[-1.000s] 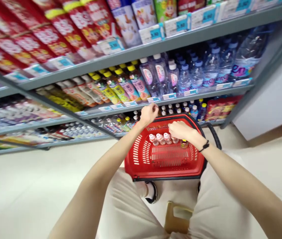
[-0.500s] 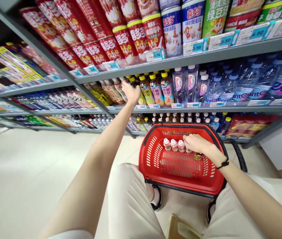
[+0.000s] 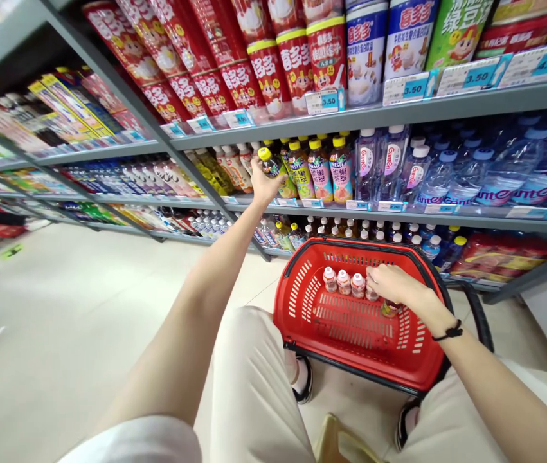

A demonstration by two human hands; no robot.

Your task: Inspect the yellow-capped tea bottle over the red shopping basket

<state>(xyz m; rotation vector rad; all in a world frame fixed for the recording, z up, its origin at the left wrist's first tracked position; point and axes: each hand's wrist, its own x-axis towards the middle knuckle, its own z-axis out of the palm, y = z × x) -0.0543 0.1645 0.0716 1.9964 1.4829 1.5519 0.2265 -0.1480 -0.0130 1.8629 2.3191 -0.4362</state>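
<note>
Grey steel shelving [image 3: 447,217] fills the view ahead of both hands: red-and-white tins [image 3: 297,64] sit on the tier above the left hand, and bottled water [image 3: 466,173] stands up and to the right of it. Tile floor [image 3: 85,308] runs off left of the left arm. Red plastic basket [image 3: 297,302] sits under the right hand, its near edge towards the person's beige trousers [image 3: 254,386] and its black handle [image 3: 478,315] hanging on the far right side. Left hand [image 3: 264,184] is up at the shelf, closed round the lower body of a yellow-capped bottle [image 3: 272,164], which is tilted with the cap leaning left. Judgement: a low, full wrap suits this grip, with the base kept above the shelf lip and the body angled away from the neighbours. Margin is tight: Nestea-labelled bottles [image 3: 320,172] stand just right of the left hand, and the lip runs right under it. Right hand [image 3: 391,286] is inside the basket rim, curled narrow over a row of pink-capped bottles [image 3: 344,281]; can't tell if it's gripping. A small gold-capped bottle [image 3: 389,308] lies just below its palm. Slotted basket floor shows on the near side of the right hand.
</note>
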